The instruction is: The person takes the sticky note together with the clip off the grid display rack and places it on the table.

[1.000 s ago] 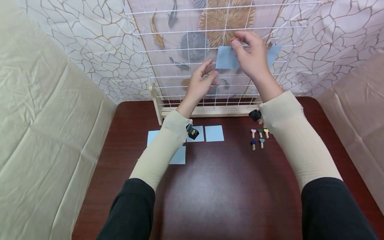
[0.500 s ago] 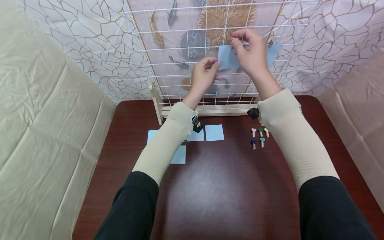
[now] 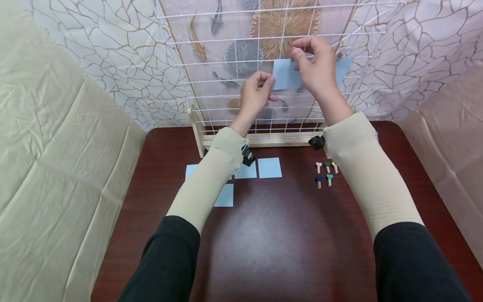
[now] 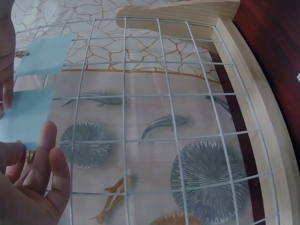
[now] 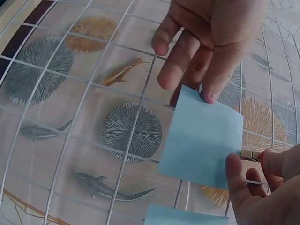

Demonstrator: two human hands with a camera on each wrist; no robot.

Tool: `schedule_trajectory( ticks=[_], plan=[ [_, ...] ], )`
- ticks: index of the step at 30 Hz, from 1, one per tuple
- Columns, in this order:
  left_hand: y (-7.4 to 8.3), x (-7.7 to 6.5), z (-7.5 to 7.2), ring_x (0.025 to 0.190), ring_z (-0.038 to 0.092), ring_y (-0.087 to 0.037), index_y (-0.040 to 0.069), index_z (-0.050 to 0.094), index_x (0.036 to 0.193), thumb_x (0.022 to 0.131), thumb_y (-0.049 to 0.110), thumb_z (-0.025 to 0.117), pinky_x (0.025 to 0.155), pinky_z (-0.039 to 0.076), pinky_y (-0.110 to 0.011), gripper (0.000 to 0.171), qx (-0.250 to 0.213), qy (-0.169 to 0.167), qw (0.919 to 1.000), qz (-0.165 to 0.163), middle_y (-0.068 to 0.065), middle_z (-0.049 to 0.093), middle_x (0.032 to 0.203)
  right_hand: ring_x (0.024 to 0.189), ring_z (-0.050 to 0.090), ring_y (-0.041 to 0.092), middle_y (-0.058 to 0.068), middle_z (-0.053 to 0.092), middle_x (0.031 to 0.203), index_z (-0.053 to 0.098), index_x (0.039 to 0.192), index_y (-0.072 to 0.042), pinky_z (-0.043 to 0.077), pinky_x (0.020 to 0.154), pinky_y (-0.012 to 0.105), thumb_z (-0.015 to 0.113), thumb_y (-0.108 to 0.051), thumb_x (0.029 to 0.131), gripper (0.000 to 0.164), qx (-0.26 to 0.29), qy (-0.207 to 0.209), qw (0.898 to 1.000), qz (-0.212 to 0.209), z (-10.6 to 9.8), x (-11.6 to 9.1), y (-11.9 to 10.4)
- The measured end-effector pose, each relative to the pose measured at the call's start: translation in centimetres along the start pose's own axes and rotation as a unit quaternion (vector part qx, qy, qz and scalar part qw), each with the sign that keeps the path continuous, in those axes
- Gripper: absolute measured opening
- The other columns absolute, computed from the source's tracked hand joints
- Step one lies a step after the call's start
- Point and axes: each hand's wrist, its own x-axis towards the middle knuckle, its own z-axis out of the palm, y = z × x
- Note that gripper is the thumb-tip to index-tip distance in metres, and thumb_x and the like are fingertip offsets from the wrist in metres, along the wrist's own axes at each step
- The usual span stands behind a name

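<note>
My left hand (image 3: 254, 92) pinches the left edge of a light blue square of paper (image 3: 285, 74) in front of a white wire grid (image 3: 211, 65). At the paper's top edge, my right hand (image 3: 318, 67) holds a small wooden clothespin (image 5: 251, 155) between thumb and fingers. The right wrist view shows the peg's tip at the paper's edge; whether it grips the wire too, I cannot tell. A second blue paper (image 3: 344, 69) hangs on the grid to the right, partly behind my right hand, with a clothespin (image 4: 21, 53) at its edge in the left wrist view.
Several blue papers (image 3: 269, 167) lie on the dark red-brown table, some hidden under my left forearm. Several clothespins with coloured hearts (image 3: 318, 167) lie at the right. The grid stands on a wooden base (image 3: 279, 140) before a patterned backdrop; cloth walls (image 3: 68, 167) flank both sides.
My left hand has moved right and up from beside the paper and now pinches its left edge. The right hand stays at the top edge, and the paper has shifted slightly.
</note>
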Motion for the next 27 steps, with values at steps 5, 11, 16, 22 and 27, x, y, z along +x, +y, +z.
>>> schedule_trajectory(
  ticks=[5,11,16,22,27],
  plan=[
    [-0.5,-0.2,-0.2,0.072,0.077,-0.027,-0.002,0.067,0.113,0.108,0.011,0.062,0.055,0.054,-0.025,0.015,-0.011,-0.009,0.9998,0.013,-0.014,0.075,0.106,0.101,0.062,0.008,-0.005,0.056,0.111,0.07,0.121,0.002,0.06,0.076,0.021,0.061,-0.008,0.106,0.019,0.022,0.001,1.0,0.006,-0.1,-0.2,-0.1],
    [-0.7,-0.5,-0.7,0.075,0.077,-0.027,-0.004,0.068,0.114,0.107,0.011,0.063,0.056,0.054,-0.025,0.016,-0.013,-0.017,0.9995,0.025,-0.015,0.074,0.107,0.105,0.063,0.012,-0.006,0.057,0.11,0.07,0.118,0.002,0.059,0.072,0.02,0.061,-0.007,0.106,0.017,0.019,0.012,1.0,-0.004,-0.6,-0.8,-0.2],
    [-1.1,-0.8,-1.3,0.077,0.076,-0.031,-0.008,0.067,0.11,0.106,0.007,0.064,0.061,0.057,-0.025,0.016,-0.015,-0.016,0.9986,0.048,-0.013,0.071,0.097,0.104,0.061,0.007,-0.009,0.056,0.108,0.071,0.116,0.003,0.059,0.073,0.021,0.061,-0.007,0.106,0.017,-0.004,0.019,1.0,-0.025,-0.9,-1.2,0.3],
    [-1.8,-1.7,-2.4,0.083,0.072,-0.031,-0.007,0.069,0.107,0.106,0.008,0.064,0.072,0.059,-0.032,0.015,0.009,-0.005,0.998,0.062,-0.01,0.07,0.093,0.106,0.058,0.007,-0.011,0.053,0.106,0.07,0.116,0.005,0.058,0.073,0.021,0.06,-0.004,0.106,0.017,-0.009,0.022,0.999,-0.041,-1.2,-2.0,0.7],
    [-2.5,-2.6,-3.3,0.075,0.062,-0.016,-0.004,0.07,0.106,0.105,0.009,0.064,0.074,0.053,-0.026,0.014,0.024,0.0,0.9973,0.07,-0.004,0.066,0.084,0.11,0.059,0.009,-0.009,0.055,0.106,0.07,0.119,0.006,0.056,0.076,0.019,0.06,-0.007,0.107,0.02,-0.032,0.024,0.998,-0.055,-1.7,-3.1,1.2]
  ],
)
